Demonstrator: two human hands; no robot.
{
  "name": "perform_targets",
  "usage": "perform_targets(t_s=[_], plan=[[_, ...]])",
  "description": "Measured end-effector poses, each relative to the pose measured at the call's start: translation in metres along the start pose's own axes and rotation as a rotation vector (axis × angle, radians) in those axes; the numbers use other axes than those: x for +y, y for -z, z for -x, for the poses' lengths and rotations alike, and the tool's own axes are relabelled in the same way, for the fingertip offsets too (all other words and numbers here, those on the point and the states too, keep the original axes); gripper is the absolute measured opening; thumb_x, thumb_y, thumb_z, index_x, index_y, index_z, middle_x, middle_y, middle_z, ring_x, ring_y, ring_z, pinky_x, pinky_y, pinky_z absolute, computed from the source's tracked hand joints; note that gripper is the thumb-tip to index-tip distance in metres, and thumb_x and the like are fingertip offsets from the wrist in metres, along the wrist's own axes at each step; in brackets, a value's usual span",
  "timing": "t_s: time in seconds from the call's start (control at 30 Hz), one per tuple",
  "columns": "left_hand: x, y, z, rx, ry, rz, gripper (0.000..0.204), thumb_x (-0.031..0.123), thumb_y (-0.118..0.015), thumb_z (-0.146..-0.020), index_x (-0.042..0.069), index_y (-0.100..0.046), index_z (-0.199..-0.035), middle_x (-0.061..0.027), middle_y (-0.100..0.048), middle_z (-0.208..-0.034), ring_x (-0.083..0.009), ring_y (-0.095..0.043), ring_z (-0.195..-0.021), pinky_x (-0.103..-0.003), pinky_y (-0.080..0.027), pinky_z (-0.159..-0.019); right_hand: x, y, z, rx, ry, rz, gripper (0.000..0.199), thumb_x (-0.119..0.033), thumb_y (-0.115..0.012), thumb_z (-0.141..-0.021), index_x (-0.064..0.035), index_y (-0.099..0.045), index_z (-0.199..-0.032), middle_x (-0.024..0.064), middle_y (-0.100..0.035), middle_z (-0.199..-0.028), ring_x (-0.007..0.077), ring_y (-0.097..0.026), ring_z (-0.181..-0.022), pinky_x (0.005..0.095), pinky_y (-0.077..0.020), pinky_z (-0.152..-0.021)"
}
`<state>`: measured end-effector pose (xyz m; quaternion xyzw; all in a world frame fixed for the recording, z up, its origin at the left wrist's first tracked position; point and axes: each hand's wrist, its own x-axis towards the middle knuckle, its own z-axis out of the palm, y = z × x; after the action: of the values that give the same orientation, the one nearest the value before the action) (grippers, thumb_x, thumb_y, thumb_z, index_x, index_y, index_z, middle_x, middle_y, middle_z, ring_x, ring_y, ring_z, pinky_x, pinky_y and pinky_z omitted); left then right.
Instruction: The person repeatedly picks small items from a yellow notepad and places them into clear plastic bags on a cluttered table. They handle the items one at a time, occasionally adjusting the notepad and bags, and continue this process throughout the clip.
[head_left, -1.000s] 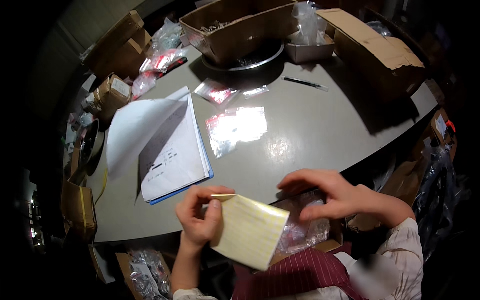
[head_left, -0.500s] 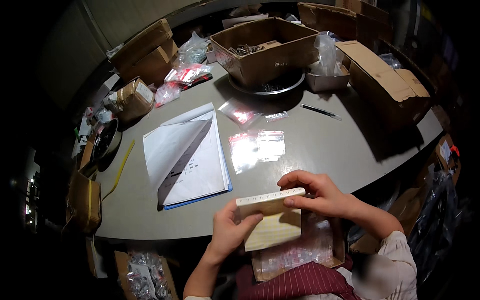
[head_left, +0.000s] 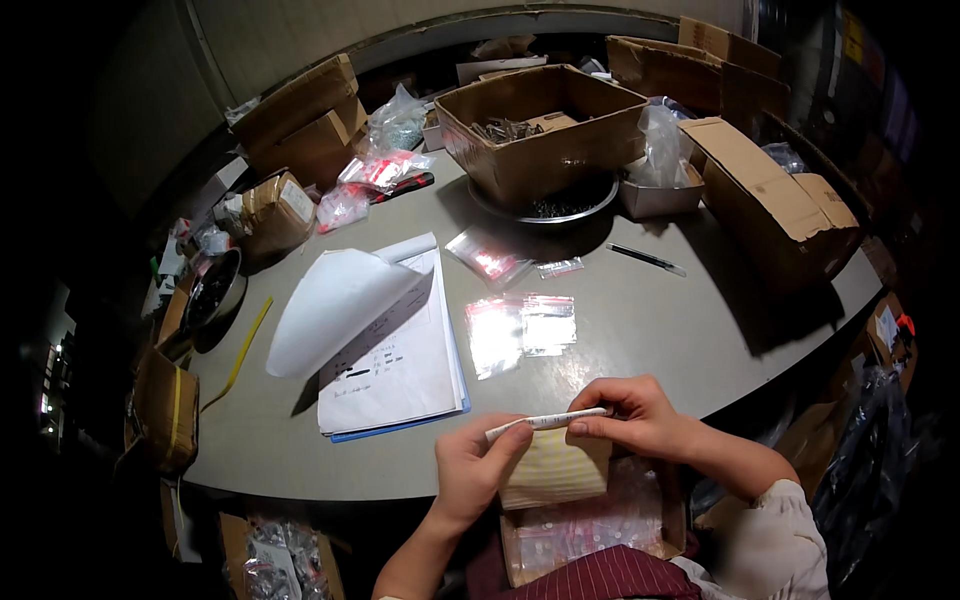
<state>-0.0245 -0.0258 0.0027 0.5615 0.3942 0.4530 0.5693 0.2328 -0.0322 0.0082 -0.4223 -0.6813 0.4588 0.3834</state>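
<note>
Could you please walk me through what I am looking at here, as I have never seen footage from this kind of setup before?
There is no machine here: a person wears a wide fisheye camera on the head, looking down at their own two bare hands, so straight edges bend near the rim. The left hand and right hand together hold a pale yellow sheet, folded or curled over along its top edge, just in front of the grey table. On the table lie an open stack of papers with one leaf curled up, several small clear plastic bags, a pen and a metal bowl under an open cardboard box. More boxes ring the table. An open box of bagged parts sits in the lap.
</note>
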Motion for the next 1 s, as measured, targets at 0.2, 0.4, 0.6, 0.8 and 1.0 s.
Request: perform_targets(t_s=[0.2, 0.4, 0.6, 0.8, 1.0], plan=[[0.002, -0.008, -0.014, 0.033, -0.559, -0.575, 0.011, 0.006, -0.078, -0.092, 0.002, -0.079, -0.102, -0.0102, -0.075, -0.081, -0.0214, -0.071, -0.065, -0.031, -0.053, -0.060, -0.005, 0.010, -0.020, -0.067, 0.291, 0.426, 0.023, -0.012, -0.075, -0.093, -0.0022, -0.065, -0.111, 0.0139, -0.066, -0.098, 0.0295, -0.068, -0.087, 0.0383, -0.0545, -0.074], [0.005, -0.009, -0.019, 0.053, -0.566, -0.694, 0.010, 0.008, -0.080, -0.090, 0.003, -0.079, -0.099, -0.0114, -0.075, -0.080, -0.0237, -0.070, -0.063, -0.033, -0.053, -0.058, -0.012, 0.002, -0.024, 0.016, 0.445, 0.713, 0.023, -0.006, -0.075, -0.087, -0.0023, -0.064, -0.107, 0.0123, -0.064, -0.097, 0.0339, -0.066, -0.086, 0.0409, -0.0545, -0.075], [-0.004, -0.007, -0.026, 0.075, -0.333, -0.560, 0.014, 0.016, -0.078, -0.093, 0.004, -0.079, -0.101, -0.0157, -0.073, -0.078, -0.0259, -0.070, -0.061, -0.034, -0.052, -0.057, -0.009, -0.004, -0.022, 0.008, 0.541, 0.876, 0.026, -0.009, -0.075, -0.085, -0.0015, -0.066, -0.108, 0.0115, -0.066, -0.098, 0.0307, -0.067, -0.086, 0.0386, -0.0558, -0.075], [-0.009, -0.001, -0.033, 0.080, -0.207, -0.604, 0.021, 0.022, -0.073, -0.098, 0.003, -0.077, -0.106, -0.0189, -0.073, -0.079, -0.0297, -0.071, -0.063, -0.037, -0.054, -0.060, 0.026, 0.049, -0.089, 0.029, -0.010, 0.385, 0.019, -0.018, -0.070, -0.094, -0.0003, -0.070, -0.102, 0.0062, -0.072, -0.087, 0.0131, -0.066, -0.079, 0.0294, -0.0534, -0.070], [-0.004, -0.003, -0.030, 0.068, -0.204, -0.592, 0.022, 0.022, -0.073, -0.098, 0.002, -0.076, -0.108, -0.0198, -0.074, -0.085, -0.0299, -0.073, -0.070, -0.037, -0.055, -0.064, 0.027, 0.072, -0.146, -0.172, -0.155, 0.722, 0.029, -0.018, -0.071, -0.085, 0.0014, -0.073, -0.106, 0.0198, -0.075, -0.100, 0.0366, -0.071, -0.098, 0.0442, -0.0557, -0.087]])
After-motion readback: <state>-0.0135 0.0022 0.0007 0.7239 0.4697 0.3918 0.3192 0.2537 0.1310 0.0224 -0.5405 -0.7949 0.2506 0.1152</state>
